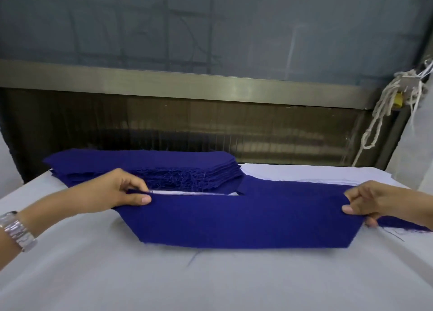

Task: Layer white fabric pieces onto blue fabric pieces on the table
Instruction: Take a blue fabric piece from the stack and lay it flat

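Holding the long dark-blue trapezoid fabric piece by its two upper corners, I keep it stretched flat so it hangs straight and can be laid down square; my left hand pinches the left corner between thumb and forefingers, and a thin white fabric edge shows along the top there, so I judge a white piece is gripped together with the blue one. My right hand is closed on the right corner, thumb on the near face and fingers curled behind. Both forearms reach in from the sides, wrists level, with a silver metal wristwatch on the left one. The held piece hangs just above the pale cloth-covered table, its lower edge apparently touching the cover. Behind it, at the far left, sits the stack of dark-blue fabric pieces with frayed threads facing me, and a flat white fabric layer lies at the far right, both kept within easy reach.
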A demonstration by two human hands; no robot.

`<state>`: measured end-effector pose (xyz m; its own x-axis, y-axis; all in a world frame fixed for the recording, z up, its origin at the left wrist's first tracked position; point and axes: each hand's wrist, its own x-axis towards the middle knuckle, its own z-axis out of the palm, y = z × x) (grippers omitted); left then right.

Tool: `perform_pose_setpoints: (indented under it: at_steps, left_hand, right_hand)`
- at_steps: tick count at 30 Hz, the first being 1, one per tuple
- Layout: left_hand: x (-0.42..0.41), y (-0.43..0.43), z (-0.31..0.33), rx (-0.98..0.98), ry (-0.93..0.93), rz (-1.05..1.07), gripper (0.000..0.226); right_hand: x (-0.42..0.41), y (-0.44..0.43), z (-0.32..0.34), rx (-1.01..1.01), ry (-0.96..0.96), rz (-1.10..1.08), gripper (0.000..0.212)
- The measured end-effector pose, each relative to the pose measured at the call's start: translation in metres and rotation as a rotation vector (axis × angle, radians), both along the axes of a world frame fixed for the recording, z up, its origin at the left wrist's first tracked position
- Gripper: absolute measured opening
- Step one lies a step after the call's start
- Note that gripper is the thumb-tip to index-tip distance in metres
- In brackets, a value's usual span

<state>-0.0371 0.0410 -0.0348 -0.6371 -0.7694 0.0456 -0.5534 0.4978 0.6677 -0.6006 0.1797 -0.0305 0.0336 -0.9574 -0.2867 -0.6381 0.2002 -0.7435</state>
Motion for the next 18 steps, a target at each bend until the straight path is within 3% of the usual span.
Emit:
perform_pose_setpoints:
  at_steps: [3, 8, 18]
  left_hand:
    - [-0.01, 0.013, -0.016, 0.082, -0.041, -0.036, 0.017]
    - [-0.014, 0.022, -0.031, -0.13, -0.239, 0.118, 0.046]
    - [-0.009, 0.027, -0.047, -0.328, -0.178, 0.185, 0.065]
  right_hand:
    - [-0.019, 0.004, -0.007, 0.09, 0.052, 0.046, 0.057]
    - [-0.023, 0.005, -0.015, 0.169, 0.107, 0.09, 0.047]
    - [-0.026, 0.005, -0.016, 0.23, 0.148, 0.081, 0.035]
